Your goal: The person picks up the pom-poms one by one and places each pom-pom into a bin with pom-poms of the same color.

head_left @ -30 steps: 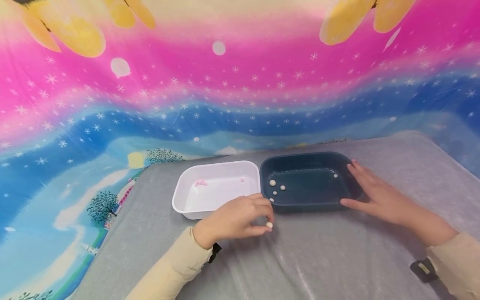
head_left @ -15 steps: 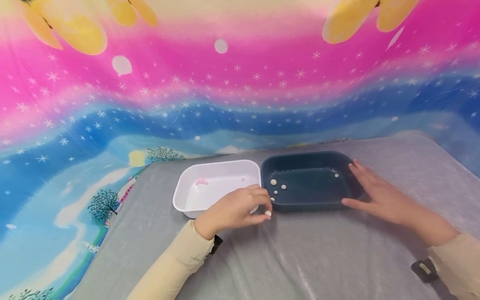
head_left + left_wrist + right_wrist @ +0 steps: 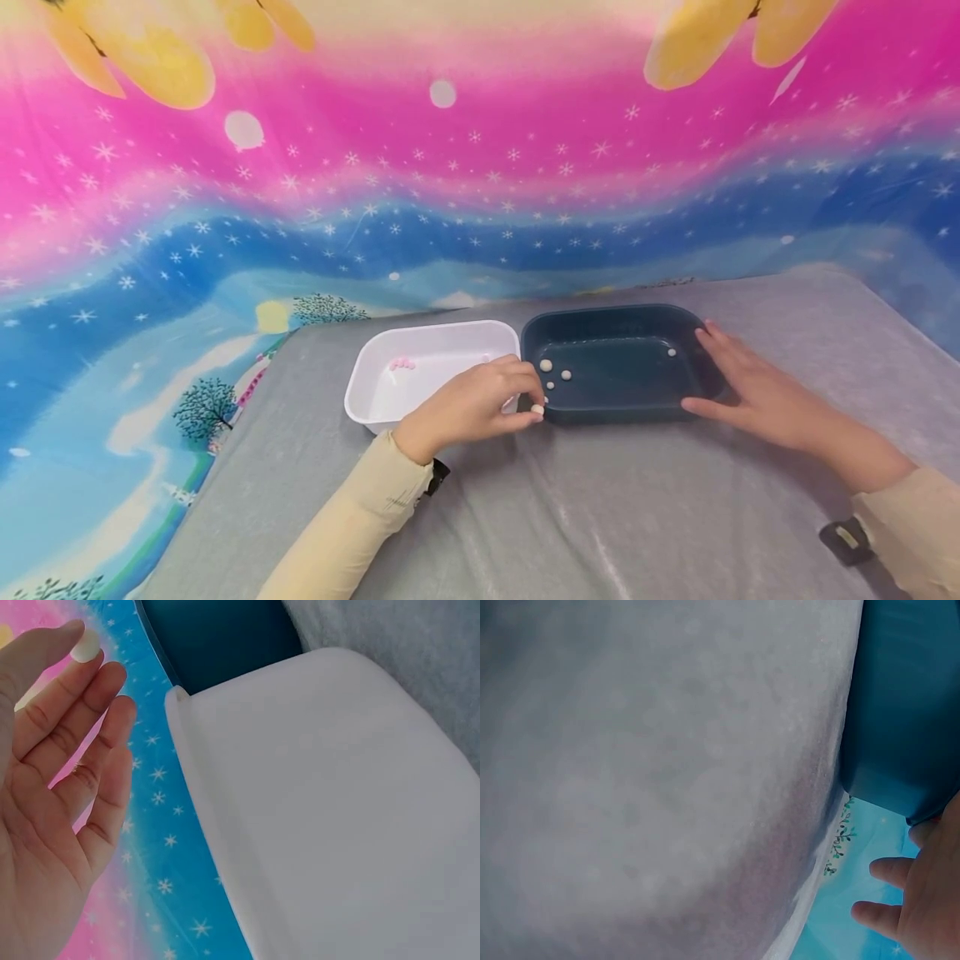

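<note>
Between thumb and forefinger my left hand [image 3: 480,400] pinches a small white ball [image 3: 86,646]. In the head view that hand is at the corner where the white tray [image 3: 358,400] meets the dark teal tray [image 3: 622,415]. My right hand [image 3: 780,400] rests at the teal tray's right end, fingers spread, thumb along the near rim. Several cream balls of differing size, such as the largest one [image 3: 546,366], lie toward the left of the teal tray. One small ball [image 3: 671,352] lies apart at its right. A cluster of pink balls [image 3: 402,364] sits in the white tray.
Both trays stand side by side on a grey cloth-covered table [image 3: 637,508]. Behind it hangs a colourful printed backdrop [image 3: 480,183]. A dark strap device [image 3: 847,540] is on the right wrist.
My left hand has risen from the cloth in front of the trays toward the teal tray's near left corner, with the white ball still pinched. My right hand stays where it was.
</note>
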### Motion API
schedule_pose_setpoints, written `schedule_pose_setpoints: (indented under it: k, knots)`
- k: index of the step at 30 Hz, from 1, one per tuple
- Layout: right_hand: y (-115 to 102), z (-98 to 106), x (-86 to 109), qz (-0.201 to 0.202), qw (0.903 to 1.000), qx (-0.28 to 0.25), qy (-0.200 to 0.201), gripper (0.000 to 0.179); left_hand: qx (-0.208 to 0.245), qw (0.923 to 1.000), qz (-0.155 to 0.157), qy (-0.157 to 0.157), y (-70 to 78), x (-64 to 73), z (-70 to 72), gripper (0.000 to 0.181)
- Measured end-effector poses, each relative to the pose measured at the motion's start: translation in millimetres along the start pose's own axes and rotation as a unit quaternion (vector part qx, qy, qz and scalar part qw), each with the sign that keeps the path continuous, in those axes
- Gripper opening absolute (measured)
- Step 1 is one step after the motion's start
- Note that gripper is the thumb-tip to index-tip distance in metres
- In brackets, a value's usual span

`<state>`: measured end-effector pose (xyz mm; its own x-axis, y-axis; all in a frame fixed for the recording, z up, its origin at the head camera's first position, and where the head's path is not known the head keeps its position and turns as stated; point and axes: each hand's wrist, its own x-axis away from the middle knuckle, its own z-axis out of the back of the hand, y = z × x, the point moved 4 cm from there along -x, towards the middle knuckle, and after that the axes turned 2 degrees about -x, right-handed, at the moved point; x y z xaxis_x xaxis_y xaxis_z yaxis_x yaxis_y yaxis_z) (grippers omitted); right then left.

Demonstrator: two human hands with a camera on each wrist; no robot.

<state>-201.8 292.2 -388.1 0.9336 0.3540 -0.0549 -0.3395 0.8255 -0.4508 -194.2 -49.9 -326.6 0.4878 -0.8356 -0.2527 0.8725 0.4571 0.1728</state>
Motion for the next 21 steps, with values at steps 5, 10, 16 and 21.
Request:
schedule_pose_setpoints:
  k: [5,10,16,21]
  knots:
    - [-0.1,0.2,0.9,0.000,1.0000,-0.008,0.001,0.103,0.004,1.0000,0.007,0.000,-4.3,-2.1,-0.7,0.009]
    - [-0.4,0.4,1.0,0.001,1.0000,-0.008,0.003,0.103,0.008,0.9999,0.014,0.000,-8.2,-4.1,-1.7,0.008]
    - [0.8,-0.4,0.7,0.001,1.0000,-0.004,0.002,0.103,0.020,0.9993,0.031,0.008,-16.4,-7.3,-3.2,0.007]
    - [1.4,-1.4,0.2,0.000,1.0000,-0.002,0.001,0.103,0.025,0.9979,0.058,0.017,-26.0,-7.9,-4.7,0.006]
